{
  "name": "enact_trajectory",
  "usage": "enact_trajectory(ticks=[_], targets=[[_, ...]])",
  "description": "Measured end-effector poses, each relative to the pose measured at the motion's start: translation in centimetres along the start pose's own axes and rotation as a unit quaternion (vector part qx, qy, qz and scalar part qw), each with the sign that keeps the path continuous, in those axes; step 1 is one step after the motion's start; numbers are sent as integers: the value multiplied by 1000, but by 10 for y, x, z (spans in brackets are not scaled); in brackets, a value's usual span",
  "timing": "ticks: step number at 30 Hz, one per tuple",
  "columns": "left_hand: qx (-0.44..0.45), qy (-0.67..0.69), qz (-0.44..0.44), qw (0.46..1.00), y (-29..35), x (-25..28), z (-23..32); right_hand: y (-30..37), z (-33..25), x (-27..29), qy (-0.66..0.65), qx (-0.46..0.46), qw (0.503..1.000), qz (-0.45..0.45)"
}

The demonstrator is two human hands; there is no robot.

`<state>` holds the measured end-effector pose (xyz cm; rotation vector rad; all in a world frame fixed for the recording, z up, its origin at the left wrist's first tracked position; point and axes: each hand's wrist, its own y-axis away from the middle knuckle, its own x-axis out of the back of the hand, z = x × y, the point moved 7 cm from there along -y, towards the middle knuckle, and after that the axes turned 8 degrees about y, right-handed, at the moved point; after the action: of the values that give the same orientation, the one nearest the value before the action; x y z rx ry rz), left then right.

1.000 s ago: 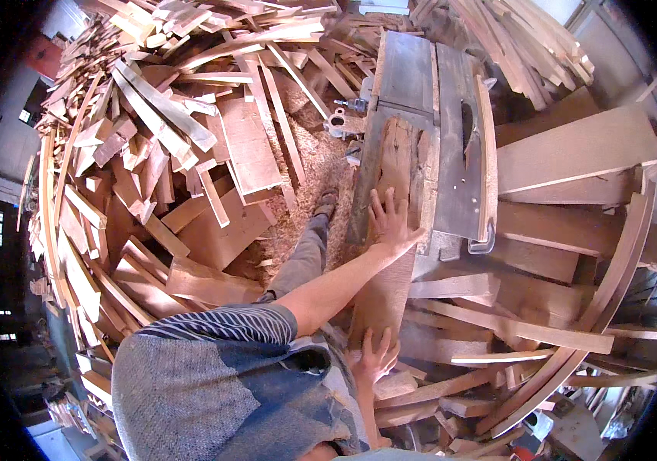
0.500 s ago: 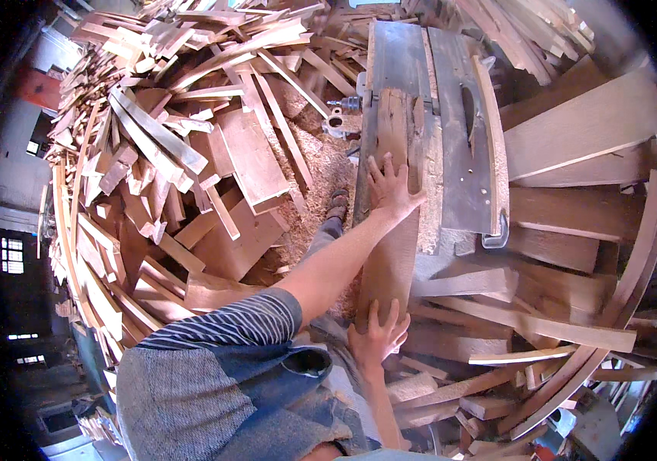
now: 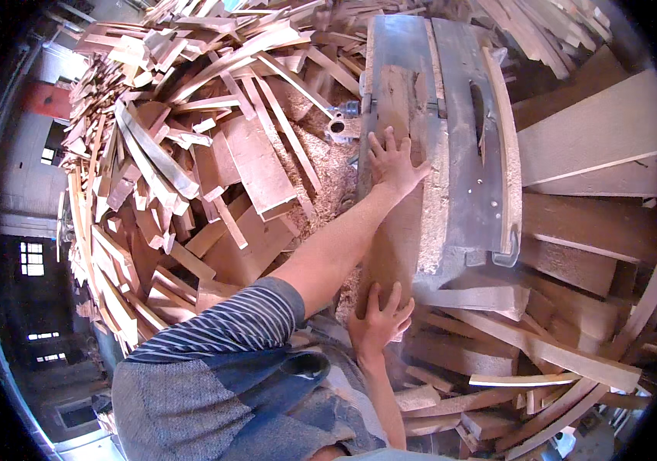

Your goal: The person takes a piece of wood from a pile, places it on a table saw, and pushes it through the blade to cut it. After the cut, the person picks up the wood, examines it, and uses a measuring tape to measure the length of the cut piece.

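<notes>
pressing flat with open fingers, the left hand (image 3: 391,163) and right hand (image 3: 378,319) hold the wooden board (image 3: 394,230) on the bench (image 3: 463,154); the saw slot (image 3: 476,115) at 1 o'clock could cut a slipping hand.

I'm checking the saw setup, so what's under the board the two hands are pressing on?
The board lies on the grey metal saw table, with sawdust alongside. Left hand and right hand press flat on it. The table directly beneath is hidden.
</notes>
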<state>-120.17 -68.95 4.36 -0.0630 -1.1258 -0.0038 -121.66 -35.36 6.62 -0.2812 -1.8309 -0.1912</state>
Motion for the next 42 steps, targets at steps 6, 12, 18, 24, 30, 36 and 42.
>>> enact_trajectory(ticks=[6,12,18,24,30,36,42], targets=[[22,13,-32,999,-49,-5,6,-48,-5,-4,-18,5,999,27],[-22,-31,0,999,-127,-9,6,-118,-12,-6,-54,31,998,33],[-7,-3,-18,1000,-209,-17,9,-201,-26,-17,-54,45,996,57],[-81,59,34,994,-292,-12,-46,-283,-55,-27,-47,51,994,82],[-115,183,203,955,-122,30,-153,-377,-79,-33,22,46,992,116],[146,164,-126,967,119,-49,-306,-468,-108,-46,60,69,984,155],[127,141,-77,979,158,-75,-302,-534,-121,-61,118,72,977,162]])
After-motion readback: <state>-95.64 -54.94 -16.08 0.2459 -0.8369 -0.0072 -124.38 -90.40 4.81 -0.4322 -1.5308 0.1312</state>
